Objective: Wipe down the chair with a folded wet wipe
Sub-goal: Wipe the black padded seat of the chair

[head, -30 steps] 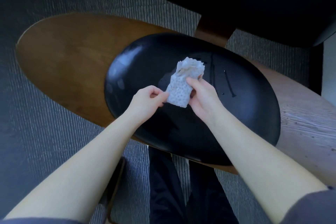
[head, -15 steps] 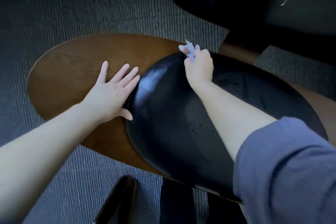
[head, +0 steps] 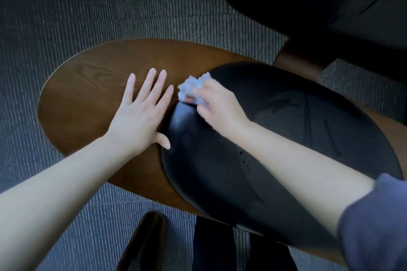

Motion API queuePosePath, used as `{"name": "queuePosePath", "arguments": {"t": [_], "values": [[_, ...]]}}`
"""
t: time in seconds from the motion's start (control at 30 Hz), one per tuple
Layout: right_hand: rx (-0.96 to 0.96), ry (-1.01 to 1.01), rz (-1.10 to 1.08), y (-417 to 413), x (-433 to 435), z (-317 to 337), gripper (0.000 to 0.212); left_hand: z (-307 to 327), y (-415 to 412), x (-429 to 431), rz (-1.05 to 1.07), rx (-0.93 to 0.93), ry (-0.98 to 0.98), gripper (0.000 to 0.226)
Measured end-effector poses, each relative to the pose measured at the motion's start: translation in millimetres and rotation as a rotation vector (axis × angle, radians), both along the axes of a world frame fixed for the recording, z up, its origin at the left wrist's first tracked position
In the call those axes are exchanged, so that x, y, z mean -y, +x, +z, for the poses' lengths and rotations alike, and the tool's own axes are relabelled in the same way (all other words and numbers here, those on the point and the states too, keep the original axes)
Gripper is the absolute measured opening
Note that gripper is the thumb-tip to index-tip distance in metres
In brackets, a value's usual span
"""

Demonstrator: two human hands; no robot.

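The chair has a brown wooden shell (head: 88,86) and a glossy black seat cushion (head: 275,138) on it. My right hand (head: 218,108) grips a crumpled white wet wipe (head: 191,90) and presses it onto the cushion's far left edge, where cushion meets wood. Most of the wipe is hidden under my fingers. My left hand (head: 141,110) lies flat on the wooden shell just left of the cushion, fingers straight and spread. Wet streaks show on the cushion to the right of my right hand.
A second black chair (head: 319,6) stands at the upper right, its wooden leg (head: 297,61) close behind the cushion. Grey ribbed carpet (head: 110,6) surrounds the chair. My dark trouser legs (head: 220,246) and a dark chair leg (head: 143,242) are at the bottom.
My left hand let go of the wipe and went flat onto the wood. My right hand carried the wipe to the cushion's far edge, then slid it left along that edge.
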State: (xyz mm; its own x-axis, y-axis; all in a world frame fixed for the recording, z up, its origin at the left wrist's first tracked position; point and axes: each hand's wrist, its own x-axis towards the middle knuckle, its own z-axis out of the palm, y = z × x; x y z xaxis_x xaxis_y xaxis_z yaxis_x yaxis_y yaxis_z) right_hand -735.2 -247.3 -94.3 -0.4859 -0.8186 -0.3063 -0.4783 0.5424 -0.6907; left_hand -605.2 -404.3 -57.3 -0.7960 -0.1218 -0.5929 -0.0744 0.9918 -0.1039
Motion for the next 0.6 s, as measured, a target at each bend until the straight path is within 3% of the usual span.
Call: {"name": "queuePosePath", "arguments": {"t": [0.07, 0.23, 0.37, 0.5, 0.6], "values": [[-0.044, 0.003, 0.059, 4.1, -10.3, 2.9, 0.035, 1.2, 2.7, -1.3, 0.036, -0.008, -0.004, 0.135], [-0.286, 0.037, -0.027, 14.5, -8.4, 3.5, 0.033, 2.9, 4.6, -3.8, 0.057, -0.011, -0.017, 0.133], [-0.333, 0.09, -0.13, 25.7, -7.8, 6.4, 0.031, 1.8, 4.5, -4.2, 0.049, -0.025, -0.031, 0.132], [-0.283, 0.202, -0.246, 31.9, -0.3, 7.1, 0.03, 2.8, 3.1, -4.2, 0.052, -0.024, -0.035, 0.132], [-0.17, 0.087, -0.343, 33.8, 3.2, 6.5, 0.026, 3.2, 2.4, -4.5, 0.056, -0.018, -0.04, 0.132]]}}
